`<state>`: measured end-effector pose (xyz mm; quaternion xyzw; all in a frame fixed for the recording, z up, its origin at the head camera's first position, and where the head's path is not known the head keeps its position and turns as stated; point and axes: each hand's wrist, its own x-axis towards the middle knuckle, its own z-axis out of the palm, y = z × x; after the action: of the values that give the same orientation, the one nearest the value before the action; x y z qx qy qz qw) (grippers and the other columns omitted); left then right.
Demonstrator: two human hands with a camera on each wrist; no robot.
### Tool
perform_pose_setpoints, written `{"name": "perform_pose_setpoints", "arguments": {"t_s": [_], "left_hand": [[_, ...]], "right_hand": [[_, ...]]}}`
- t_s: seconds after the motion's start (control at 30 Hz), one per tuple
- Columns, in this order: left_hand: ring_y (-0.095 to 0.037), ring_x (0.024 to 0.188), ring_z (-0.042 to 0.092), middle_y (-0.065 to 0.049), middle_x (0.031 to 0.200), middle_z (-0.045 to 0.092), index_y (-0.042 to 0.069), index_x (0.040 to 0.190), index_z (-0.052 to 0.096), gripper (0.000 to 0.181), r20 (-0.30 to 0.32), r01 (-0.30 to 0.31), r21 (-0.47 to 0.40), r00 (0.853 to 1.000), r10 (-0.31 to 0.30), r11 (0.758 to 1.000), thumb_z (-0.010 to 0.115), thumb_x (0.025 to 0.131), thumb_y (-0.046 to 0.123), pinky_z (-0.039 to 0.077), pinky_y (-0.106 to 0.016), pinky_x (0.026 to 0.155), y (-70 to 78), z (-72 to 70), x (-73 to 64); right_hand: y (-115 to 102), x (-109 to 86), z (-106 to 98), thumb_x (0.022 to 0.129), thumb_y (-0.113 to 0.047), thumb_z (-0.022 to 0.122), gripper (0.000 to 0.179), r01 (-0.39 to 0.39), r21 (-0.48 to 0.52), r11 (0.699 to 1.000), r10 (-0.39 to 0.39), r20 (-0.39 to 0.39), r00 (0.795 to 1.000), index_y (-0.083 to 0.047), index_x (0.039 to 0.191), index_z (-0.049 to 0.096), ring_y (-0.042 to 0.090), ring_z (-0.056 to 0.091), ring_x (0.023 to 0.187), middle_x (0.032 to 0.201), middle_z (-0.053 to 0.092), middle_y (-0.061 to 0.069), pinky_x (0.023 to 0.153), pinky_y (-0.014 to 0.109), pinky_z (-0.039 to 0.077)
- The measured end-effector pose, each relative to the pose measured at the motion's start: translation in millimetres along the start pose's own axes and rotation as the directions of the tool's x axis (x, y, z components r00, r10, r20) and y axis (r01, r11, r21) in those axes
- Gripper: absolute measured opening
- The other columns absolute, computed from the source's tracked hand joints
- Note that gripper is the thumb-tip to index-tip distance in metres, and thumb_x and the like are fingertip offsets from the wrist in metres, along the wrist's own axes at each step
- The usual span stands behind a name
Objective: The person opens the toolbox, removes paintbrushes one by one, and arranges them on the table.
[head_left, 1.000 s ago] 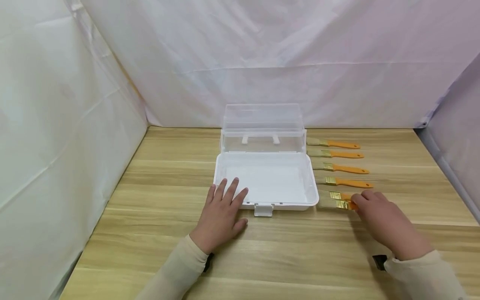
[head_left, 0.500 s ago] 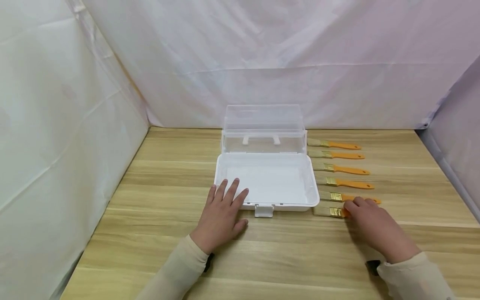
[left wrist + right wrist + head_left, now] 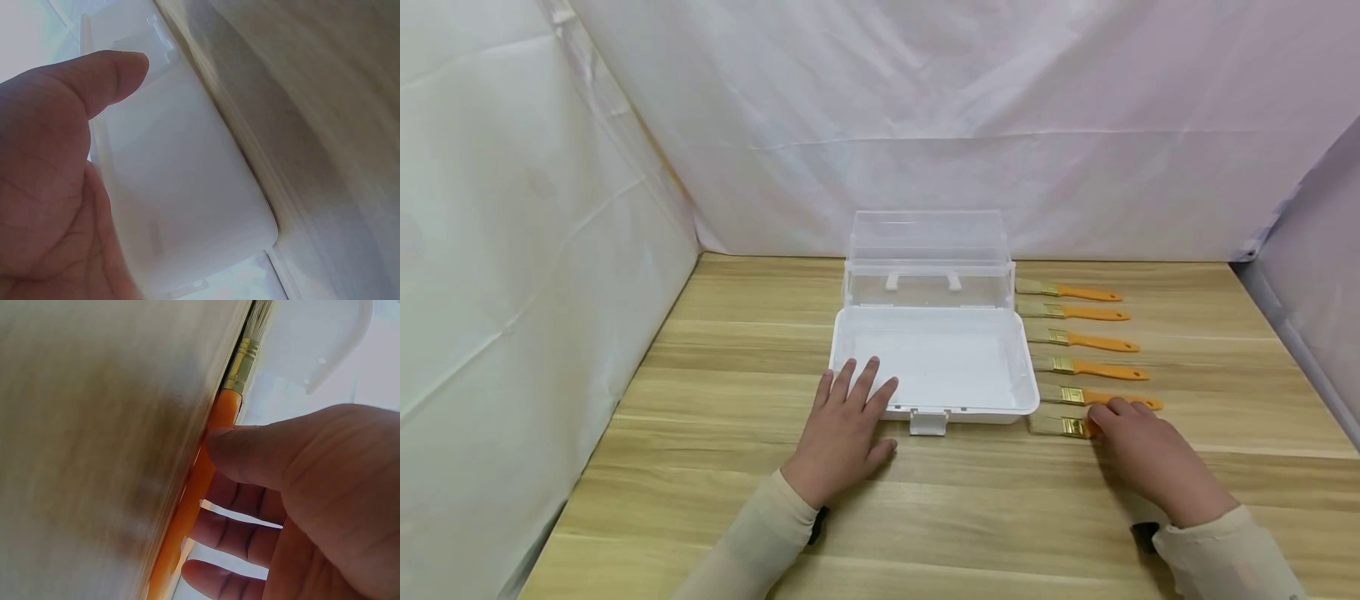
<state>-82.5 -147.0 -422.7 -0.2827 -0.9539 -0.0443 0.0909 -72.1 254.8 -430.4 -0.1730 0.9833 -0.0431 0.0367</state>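
Observation:
A white plastic box (image 3: 951, 367) stands on the table with its clear lid (image 3: 928, 242) raised at the back. Over the box's front left rim lies my left hand (image 3: 838, 425), fingers straight and spread; in the left wrist view its thumb is near the front wall (image 3: 181, 169). My right hand (image 3: 1150, 450) pinches the orange handle of the nearest paintbrush (image 3: 1063, 426) between thumb and fingers. In the right wrist view this handle (image 3: 203, 469) lies close along the tabletop, below the brass ferrule (image 3: 242, 365). The hand hides most of the handle in the head view.
Behind the held brush, several matching paintbrushes (image 3: 1108, 371) lie in a row right of the box, bristles pointing left. A latch (image 3: 928, 422) juts from the box's front. White cloth walls (image 3: 925, 100) enclose the wooden table (image 3: 985, 517) at back and sides.
My right hand has brought the paintbrush slightly left and down, into line in front of the others, and is nearly still since half a second ago. My left hand stays put.

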Motion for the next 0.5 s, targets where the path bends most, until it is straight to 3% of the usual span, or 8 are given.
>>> {"name": "perform_pose_setpoints", "arguments": {"t_s": [0.33, 0.5], "left_hand": [[-0.043, 0.142, 0.029, -0.017, 0.156, 0.035, 0.014, 0.149, 0.045, 0.077, 0.013, 0.005, -0.003, 1.0, -0.005, 1.0, 0.073, 0.084, 0.047, 0.022, -0.061, 0.112, 0.8, 0.1, 0.7], [-0.043, 0.143, 0.028, -0.018, 0.156, 0.035, 0.014, 0.148, 0.046, 0.077, 0.014, 0.004, -0.01, 1.0, -0.004, 1.0, 0.073, 0.084, 0.047, 0.022, -0.061, 0.112, 0.2, 0.3, 1.4]], "right_hand": [[-0.4, -1.0, -1.4, 0.087, 0.003, 0.067, 0.017, -0.01, -0.01, 1.0, 0.01, 0.01, 1.0, -0.005, 0.102, 0.066, 0.032, 0.058, 0.08, 0.095, 0.062, 0.012, 0.067, 0.052, 0.05], [2.9, -4.0, -10.3, 0.084, -0.001, 0.073, 0.018, 0.006, 0.018, 1.0, -0.005, -0.036, 0.999, -0.005, 0.1, 0.066, 0.031, 0.059, 0.082, 0.093, 0.061, 0.011, 0.066, 0.051, 0.05]]}}
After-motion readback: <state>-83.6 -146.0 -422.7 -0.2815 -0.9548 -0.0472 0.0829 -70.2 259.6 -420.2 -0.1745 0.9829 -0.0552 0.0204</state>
